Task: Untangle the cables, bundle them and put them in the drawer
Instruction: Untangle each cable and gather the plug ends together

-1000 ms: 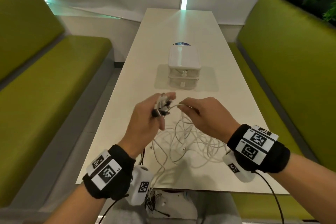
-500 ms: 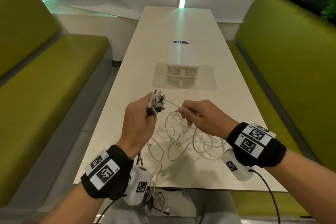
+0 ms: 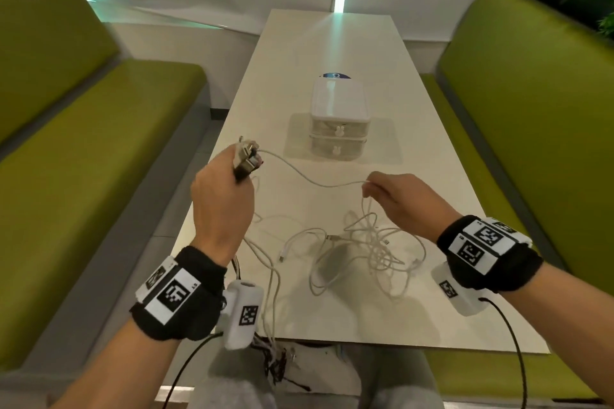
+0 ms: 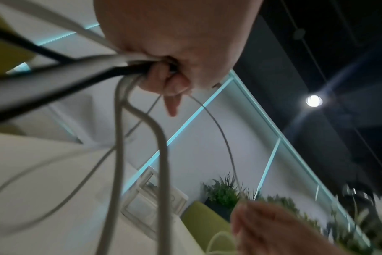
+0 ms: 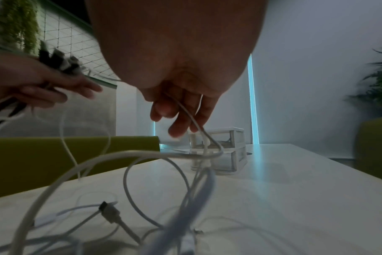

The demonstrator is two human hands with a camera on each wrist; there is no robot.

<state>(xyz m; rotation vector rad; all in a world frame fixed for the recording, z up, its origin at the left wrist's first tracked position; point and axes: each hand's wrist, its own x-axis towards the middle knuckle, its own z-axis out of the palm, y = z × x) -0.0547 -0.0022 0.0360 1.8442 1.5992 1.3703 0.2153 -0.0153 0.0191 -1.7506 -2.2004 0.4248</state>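
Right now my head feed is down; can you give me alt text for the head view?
The left hand grips a cluster of cable plugs above the table while the right hand pinches one white cable strung between them. A tangle of white cables lies below, and a small two-drawer box stands beyond, both drawers closed.

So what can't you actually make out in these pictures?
- Drawer contents: the drawer unit is too small in the head view, blurred in both wrist views.
- Cable count in the left hand: fingers hide them.
- Plug types: blurred.
- Cable ends hanging below the table edge.
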